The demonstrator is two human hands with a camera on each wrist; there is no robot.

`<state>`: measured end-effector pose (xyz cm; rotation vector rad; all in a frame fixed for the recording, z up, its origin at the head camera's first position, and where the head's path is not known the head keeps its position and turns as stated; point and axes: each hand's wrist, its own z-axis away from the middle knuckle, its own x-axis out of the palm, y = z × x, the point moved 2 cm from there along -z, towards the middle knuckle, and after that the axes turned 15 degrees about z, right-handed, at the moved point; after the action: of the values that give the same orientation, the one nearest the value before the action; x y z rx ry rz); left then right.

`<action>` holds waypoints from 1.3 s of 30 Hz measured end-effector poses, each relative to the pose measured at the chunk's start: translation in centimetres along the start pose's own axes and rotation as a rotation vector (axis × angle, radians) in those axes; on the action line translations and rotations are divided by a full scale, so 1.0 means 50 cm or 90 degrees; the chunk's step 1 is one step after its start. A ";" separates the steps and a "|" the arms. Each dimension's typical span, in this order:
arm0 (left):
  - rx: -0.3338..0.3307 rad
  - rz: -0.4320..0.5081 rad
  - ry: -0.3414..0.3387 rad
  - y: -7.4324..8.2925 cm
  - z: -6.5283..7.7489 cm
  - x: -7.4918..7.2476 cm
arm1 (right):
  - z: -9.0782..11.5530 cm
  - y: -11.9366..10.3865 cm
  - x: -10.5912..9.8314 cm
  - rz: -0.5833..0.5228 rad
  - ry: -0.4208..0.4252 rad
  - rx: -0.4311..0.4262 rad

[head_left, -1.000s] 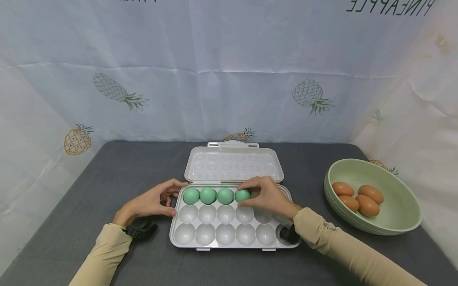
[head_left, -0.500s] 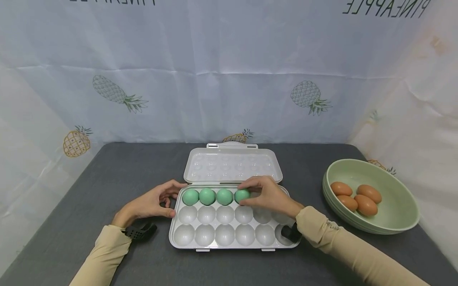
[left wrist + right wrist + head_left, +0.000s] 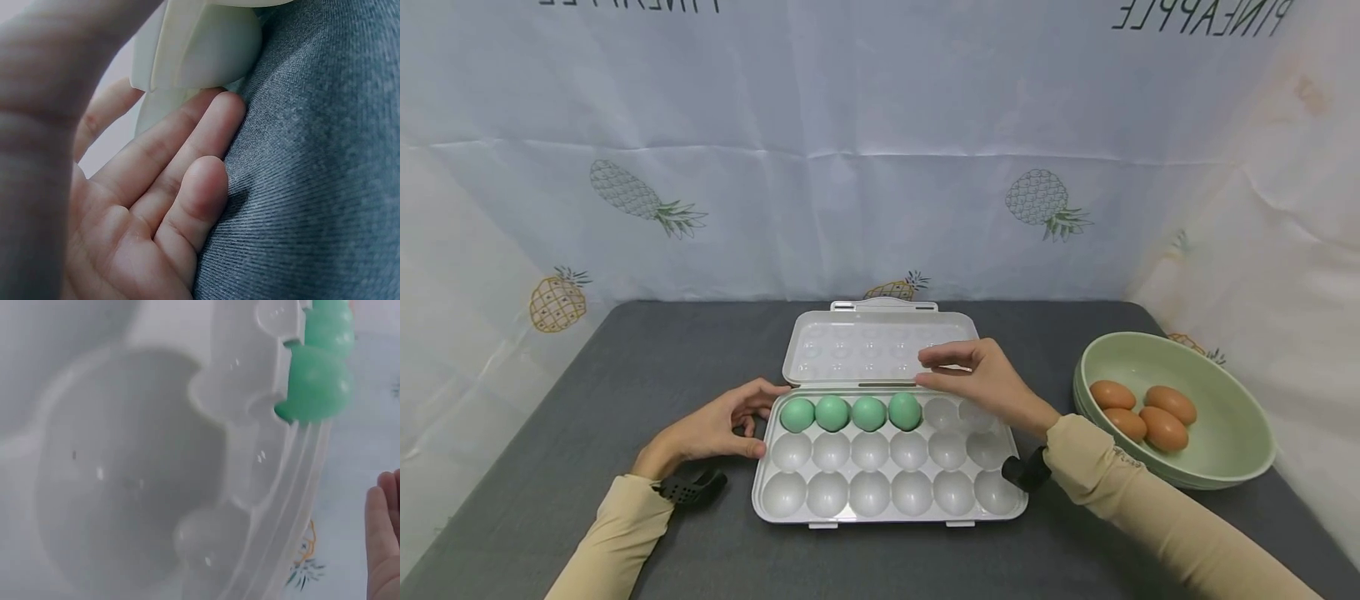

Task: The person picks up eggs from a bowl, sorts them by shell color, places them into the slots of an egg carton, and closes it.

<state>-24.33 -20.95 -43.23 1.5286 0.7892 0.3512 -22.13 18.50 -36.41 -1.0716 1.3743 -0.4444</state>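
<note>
A white plastic egg box [image 3: 850,500] lies with its lid [image 3: 820,329] folded back. Four-across is not filled: several green eggs [image 3: 869,413] sit side by side in the far row, from the left end. My left hand [image 3: 715,427] rests against the box's left side, index fingertip at the far corner and thumb on the edge; in the left wrist view its loosely bent fingers [image 3: 209,128] lie beside the box and cloth. My right hand [image 3: 985,383] hovers over the lid's near right part, thumb and fingers apart, with nothing between them. The right wrist view shows bare cups and the green eggs [image 3: 319,384].
At the right stands a pale green bowl [image 3: 1225,433] holding several brown eggs [image 3: 1165,428]. A dark grey cloth [image 3: 700,550] covers the table. Pineapple-print curtain [image 3: 850,225] hangs at the back and sides.
My right hand has let go of the rightmost green egg, which stays in its cup, and has lifted back and to the right. The left hand keeps its place.
</note>
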 end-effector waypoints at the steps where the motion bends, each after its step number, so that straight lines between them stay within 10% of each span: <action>1: -0.002 0.000 0.002 0.001 0.000 0.000 | 0.001 -0.001 -0.006 0.000 0.006 0.001; 39: -0.004 0.001 0.007 0.002 -0.001 0.002 | 0.125 0.096 -0.239 0.045 0.152 0.052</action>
<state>-24.28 -20.85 -43.17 1.5223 0.7953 0.3636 -20.36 32.58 -34.48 -0.9227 1.5852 -0.5860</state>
